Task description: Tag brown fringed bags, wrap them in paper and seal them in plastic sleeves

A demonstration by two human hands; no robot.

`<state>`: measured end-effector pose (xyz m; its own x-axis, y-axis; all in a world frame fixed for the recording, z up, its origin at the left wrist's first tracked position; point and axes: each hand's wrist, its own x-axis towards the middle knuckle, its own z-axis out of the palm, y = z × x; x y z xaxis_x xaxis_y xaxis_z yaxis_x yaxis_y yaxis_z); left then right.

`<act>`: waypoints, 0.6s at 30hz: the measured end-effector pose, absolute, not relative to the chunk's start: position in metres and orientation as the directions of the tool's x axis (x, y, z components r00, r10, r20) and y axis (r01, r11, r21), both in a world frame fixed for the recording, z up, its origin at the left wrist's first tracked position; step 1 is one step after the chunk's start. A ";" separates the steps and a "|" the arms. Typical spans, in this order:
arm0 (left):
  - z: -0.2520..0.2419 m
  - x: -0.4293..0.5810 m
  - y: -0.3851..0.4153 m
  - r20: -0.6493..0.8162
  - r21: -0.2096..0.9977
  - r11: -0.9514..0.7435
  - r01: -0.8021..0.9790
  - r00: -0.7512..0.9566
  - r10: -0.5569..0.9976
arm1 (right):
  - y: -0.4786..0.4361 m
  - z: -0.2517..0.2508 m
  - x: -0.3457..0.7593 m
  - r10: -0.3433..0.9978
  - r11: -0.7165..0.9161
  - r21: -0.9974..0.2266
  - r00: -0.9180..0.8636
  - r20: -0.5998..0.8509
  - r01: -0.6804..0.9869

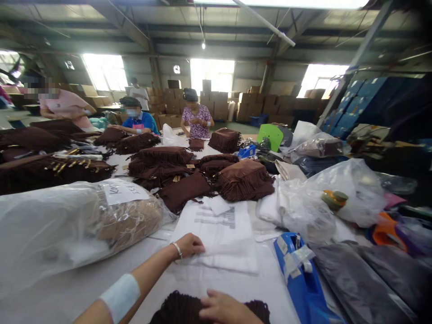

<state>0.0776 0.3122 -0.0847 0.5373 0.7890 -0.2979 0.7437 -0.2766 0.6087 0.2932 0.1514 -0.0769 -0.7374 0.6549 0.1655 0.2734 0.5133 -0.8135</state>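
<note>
Watching from beside the white counter (84, 288), I note the person's left hand (190, 245) reaching forward onto a flat clear plastic bag with grey printed lines (221, 225). The bag lies in the middle of the counter, just ahead of the person. Left grip: fingers curled together, pinched on the near left edge of the bag. The right hand (224, 309) lies at the near edge of the counter on a dark brown fringed suede piece (175, 310). Right grip: fingers apart and laid flat, pressing down, not clamped.

Recommended practice, as I judge it:
1. Pinch one layer of film only. The bag seems to lie on others, and thin film clings.
2. Lift the edge low and slowly so the sheets beneath do not drag.
3. Hold the fringed piece flat under the right palm so its strands do not tangle or snag.
4. Mind the blue plastic tape dispenser (297, 274) just to the right of the bag and the large clear sack of tan fringed material (67, 225) to the left. Both crowd the working area.
</note>
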 end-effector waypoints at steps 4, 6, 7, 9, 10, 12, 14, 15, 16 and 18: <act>-0.086 0.085 0.310 -0.222 0.714 -0.187 0.675 0.471 0.854 | 0.188 -0.036 0.290 0.923 -0.111 -0.920 -0.304 -0.235 0.375; -0.083 0.095 0.301 -0.171 0.748 -0.182 0.638 0.450 0.876 | 0.209 -0.043 0.282 0.892 -0.329 -0.889 -0.204 -0.403 0.320; -0.081 0.099 0.296 -0.155 0.762 -0.186 0.620 0.454 0.878 | 0.219 -0.049 0.279 0.881 -0.383 -0.877 -0.170 -0.441 0.291; -0.078 0.106 0.289 -0.138 0.781 -0.202 0.591 0.479 0.867 | 0.233 -0.060 0.273 0.887 -0.406 -0.878 -0.124 -0.446 0.253; -0.075 0.108 0.287 -0.133 0.786 -0.209 0.582 0.490 0.861 | 0.238 -0.064 0.272 0.888 -0.414 -0.879 -0.106 -0.447 0.237; -0.070 0.111 0.289 -0.124 0.784 -0.210 0.584 0.480 0.869 | 0.241 -0.071 0.275 0.883 -0.440 -0.873 -0.079 -0.464 0.213; -0.064 0.112 0.296 -0.104 0.764 -0.188 0.617 0.407 0.908 | 0.238 -0.074 0.281 0.871 -0.467 -0.860 -0.060 -0.488 0.207; -0.061 0.114 0.300 -0.084 0.746 -0.173 0.643 0.350 0.933 | 0.234 -0.073 0.285 0.866 -0.477 -0.853 -0.054 -0.498 0.212; -0.057 0.115 0.303 -0.055 0.723 -0.162 0.672 0.289 0.956 | 0.229 -0.069 0.288 0.858 -0.486 -0.845 -0.058 -0.510 0.225; -0.049 0.119 0.305 0.025 0.659 -0.160 0.734 0.192 0.981 | 0.213 -0.054 0.293 0.819 -0.515 -0.816 -0.129 -0.558 0.261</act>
<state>0.1194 0.3046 -0.0487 0.1915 0.9812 0.0251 0.7344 -0.1603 0.6595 0.2931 0.2126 -0.0545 -0.1290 0.8194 -0.5585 0.2614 -0.5152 -0.8163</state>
